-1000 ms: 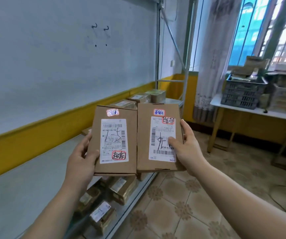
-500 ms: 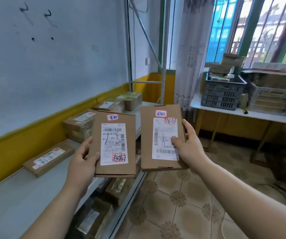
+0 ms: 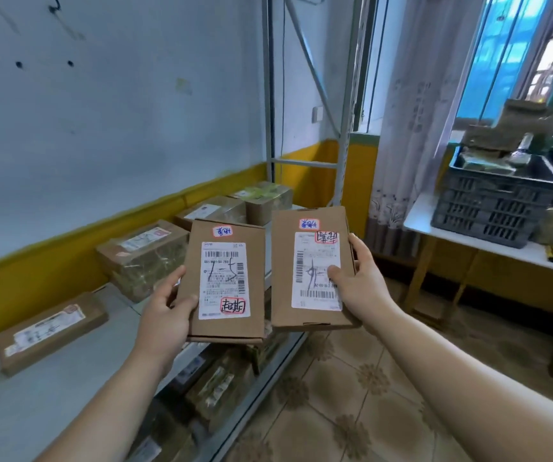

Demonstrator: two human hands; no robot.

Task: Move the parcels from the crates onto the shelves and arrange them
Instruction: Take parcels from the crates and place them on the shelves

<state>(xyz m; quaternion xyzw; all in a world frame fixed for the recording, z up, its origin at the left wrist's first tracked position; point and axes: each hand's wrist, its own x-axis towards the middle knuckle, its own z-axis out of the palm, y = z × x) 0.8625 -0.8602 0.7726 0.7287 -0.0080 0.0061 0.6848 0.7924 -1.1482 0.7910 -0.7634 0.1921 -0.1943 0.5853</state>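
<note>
Two flat brown cardboard parcels with white shipping labels are held up side by side in front of me. My left hand grips the left parcel at its lower left edge, thumb on the front. My right hand grips the right parcel at its right edge, thumb on the label. Both hang over the front edge of the grey shelf. A small gap separates the two parcels.
On the shelf lie a long flat parcel, a taped box and two more boxes toward the far end. Several parcels fill the lower shelf. A dark crate with parcels stands on a white table at the right.
My view has swung left along the shelf, bringing more shelved parcels into sight. The two held parcels have drifted slightly apart and the left one sits lower.
</note>
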